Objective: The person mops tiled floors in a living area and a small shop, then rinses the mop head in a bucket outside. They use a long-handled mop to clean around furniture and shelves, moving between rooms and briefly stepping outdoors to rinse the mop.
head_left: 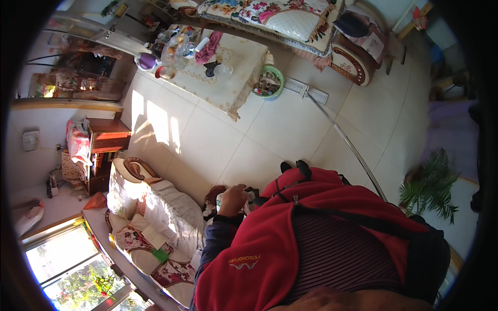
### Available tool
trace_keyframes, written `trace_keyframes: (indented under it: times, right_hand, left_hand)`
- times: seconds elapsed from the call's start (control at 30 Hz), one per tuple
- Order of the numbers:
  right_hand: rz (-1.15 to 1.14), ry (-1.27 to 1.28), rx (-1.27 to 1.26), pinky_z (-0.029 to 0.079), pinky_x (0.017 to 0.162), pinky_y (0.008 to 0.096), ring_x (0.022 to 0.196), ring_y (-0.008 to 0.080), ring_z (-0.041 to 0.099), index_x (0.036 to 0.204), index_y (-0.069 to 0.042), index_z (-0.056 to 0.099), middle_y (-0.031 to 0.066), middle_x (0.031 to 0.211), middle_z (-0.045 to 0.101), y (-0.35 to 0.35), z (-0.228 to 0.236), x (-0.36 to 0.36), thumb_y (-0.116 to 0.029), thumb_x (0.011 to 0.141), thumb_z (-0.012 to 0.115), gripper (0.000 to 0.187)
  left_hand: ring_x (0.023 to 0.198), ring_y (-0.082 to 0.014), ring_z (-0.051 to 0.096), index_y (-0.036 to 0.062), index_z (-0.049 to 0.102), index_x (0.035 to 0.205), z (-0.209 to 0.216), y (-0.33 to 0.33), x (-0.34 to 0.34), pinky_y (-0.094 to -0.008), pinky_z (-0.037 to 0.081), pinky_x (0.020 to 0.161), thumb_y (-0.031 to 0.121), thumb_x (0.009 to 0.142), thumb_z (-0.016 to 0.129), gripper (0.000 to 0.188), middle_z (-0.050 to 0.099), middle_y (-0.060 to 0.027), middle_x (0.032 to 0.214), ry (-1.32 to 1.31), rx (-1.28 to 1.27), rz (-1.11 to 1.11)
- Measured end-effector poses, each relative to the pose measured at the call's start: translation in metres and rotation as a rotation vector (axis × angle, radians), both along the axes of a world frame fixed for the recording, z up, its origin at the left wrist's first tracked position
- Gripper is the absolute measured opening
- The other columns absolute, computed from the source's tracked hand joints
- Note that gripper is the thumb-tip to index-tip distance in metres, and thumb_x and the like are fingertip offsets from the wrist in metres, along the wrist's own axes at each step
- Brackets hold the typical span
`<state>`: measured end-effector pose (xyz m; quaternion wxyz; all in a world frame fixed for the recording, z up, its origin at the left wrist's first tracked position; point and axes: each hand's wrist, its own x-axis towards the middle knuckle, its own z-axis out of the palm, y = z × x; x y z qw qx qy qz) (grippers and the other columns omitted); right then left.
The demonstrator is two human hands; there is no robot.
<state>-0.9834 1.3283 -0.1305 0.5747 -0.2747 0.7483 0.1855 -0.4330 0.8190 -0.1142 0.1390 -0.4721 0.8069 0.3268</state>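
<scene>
Cream sofa [181, 215] on the left, then a dark bundle [211, 195], with the left hand [232, 199] bent over it; can't tell if it's gripping anything. Next, the bin [281, 83] sits just beside the head of the mop [337, 127], so a sideways nudge could tip it. The pole runs behind the jacket [332, 192]; right hand's out of sight, and if nothing's holding the pole, it could slide.

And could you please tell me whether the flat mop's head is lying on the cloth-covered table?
No, the mop head rests on the tiled floor, beside the green-rimmed bin.
</scene>
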Motion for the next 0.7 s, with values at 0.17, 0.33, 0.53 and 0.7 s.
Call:
trace_keyframes:
  times: [0.17, 0.33, 0.53, 0.7]
  right_hand:
    - [-0.157, -0.2, 0.042, 0.046, 0.066, 0.0378, 0.075, 0.024, 0.061, 0.097, -0.002, 0.063, 0.0127, 0.084, 0.064, -0.073, 0.04, 0.01, -0.046, 0.092, 0.051, 0.046]
    - [-1.047, -0.815, -0.23, 0.052, 0.074, 0.0416, 0.079, 0.0269, 0.062, 0.134, 0.001, 0.036, 0.0139, 0.09, 0.059, -0.198, 0.108, 0.018, -0.021, 0.09, 0.054, 0.052]
    - [-1.075, -0.841, -0.468, 0.051, 0.062, 0.0286, 0.07, 0.0124, 0.058, 0.105, -0.004, 0.049, 0.0045, 0.083, 0.059, -0.299, 0.151, 0.053, -0.034, 0.094, 0.055, 0.032]
    - [-1.157, -1.024, -0.375, 0.052, 0.058, 0.0362, 0.065, 0.019, 0.059, 0.097, -0.01, 0.047, 0.0071, 0.077, 0.06, -0.389, 0.087, 0.098, -0.028, 0.089, 0.064, 0.026]
  left_hand:
    - [0.093, -0.0343, 0.063, 0.007, 0.062, 0.113, 0.043, 0.008, -0.049, -0.0453, 0.049, 0.082, 0.022, 0.082, 0.056, 0.035, 0.067, -0.0168, 0.097, 0.014, 0.045, -0.065]
    - [0.081, -0.0323, 0.063, 0.0057, 0.062, 0.113, 0.093, 0.016, -0.124, -0.0421, 0.05, 0.074, 0.016, 0.082, 0.06, 0.033, 0.066, -0.0135, 0.089, 0.243, 0.014, -0.199]
    - [0.084, -0.0277, 0.063, 0.0075, 0.059, 0.12, 0.17, 0.036, -0.177, -0.0397, 0.051, 0.075, 0.006, 0.076, 0.069, 0.045, 0.062, -0.0102, 0.1, 0.575, 0.116, -0.273]
    - [0.111, -0.0327, 0.055, 0.0077, 0.053, 0.129, 0.202, 0.047, -0.182, -0.039, 0.049, 0.09, 0.007, 0.064, 0.079, 0.071, 0.054, -0.0143, 0.123, 0.9, -0.195, -0.498]
